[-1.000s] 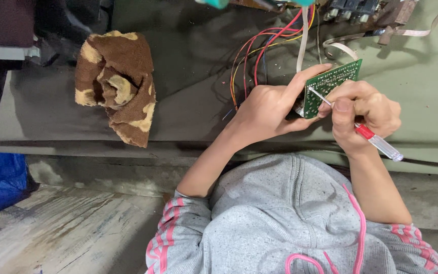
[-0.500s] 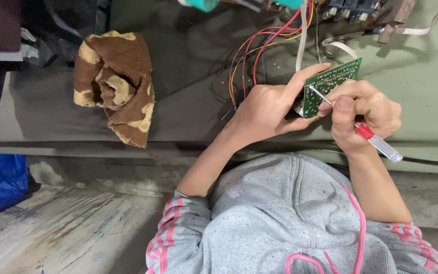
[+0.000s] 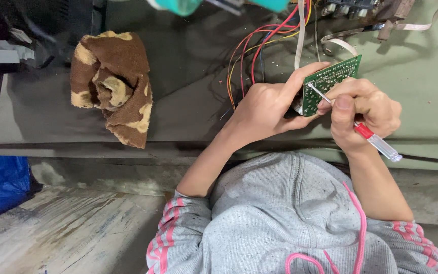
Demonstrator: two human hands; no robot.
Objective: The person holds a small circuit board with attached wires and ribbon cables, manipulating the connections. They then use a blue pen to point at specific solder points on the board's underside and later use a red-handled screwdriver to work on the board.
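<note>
1. The left hand [image 3: 267, 109] has its fingers [image 3: 305, 76] wrapped around a small green circuit board [image 3: 330, 81], with the thumb underneath; the board is held tilted, just above the green surface [image 3: 422, 76].
2. The right hand [image 3: 363, 114] has its fingers closed on a screwdriver [image 3: 366, 132] with a clear and red handle; the thumb [image 3: 341, 114] presses along the shaft, and the metal tip touches the face of the board.
3. The handle sticks out past the right hand, toward the near edge of the surface.
4. A bundle of red, yellow and dark wires [image 3: 252, 50] runs from behind the left hand up toward the far side of the surface, where some electronic parts [image 3: 353, 7] lie.
5. A pale flat ribbon cable [image 3: 338, 43] curls just beyond the board.
6. Well to the left, a crumpled brown and cream cloth [image 3: 112, 86] lies on the surface.
7. Below the hands are grey sleeves with pink stripes and a pink drawstring [image 3: 361, 223].
</note>
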